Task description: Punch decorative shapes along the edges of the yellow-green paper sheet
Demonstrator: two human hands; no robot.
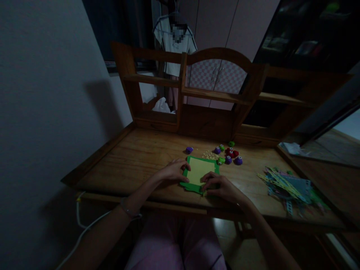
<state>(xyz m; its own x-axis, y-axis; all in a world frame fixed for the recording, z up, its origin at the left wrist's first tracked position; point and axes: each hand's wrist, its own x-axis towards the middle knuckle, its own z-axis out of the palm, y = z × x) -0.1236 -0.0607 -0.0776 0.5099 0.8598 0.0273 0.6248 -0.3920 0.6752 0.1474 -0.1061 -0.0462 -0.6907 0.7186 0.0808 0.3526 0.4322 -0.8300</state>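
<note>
A green frame-shaped board (194, 187) with a pale yellow panel (200, 170) lies flat near the desk's front edge. At its left edge is my left hand (174, 170), thumb and fingers apart and touching the green border. My right hand (222, 186) bends over the lower right corner, its fingers drawn together. Small yellowish bits (204, 194) show beneath those fingertips; whether they are pinched is too dark to tell. Just behind the board lies a scatter of small pale pieces (211, 155). A green big-eyed toy piece (221, 161) sits at its upper right corner.
Purple (238, 160) and red (230, 152) big-eyed pieces stand behind and right of the board, and a lone purple piece (189, 150) to the left. A pile of coloured plastic strips (289, 187) lies at right. A wooden shelf unit (213, 95) closes the desk's back.
</note>
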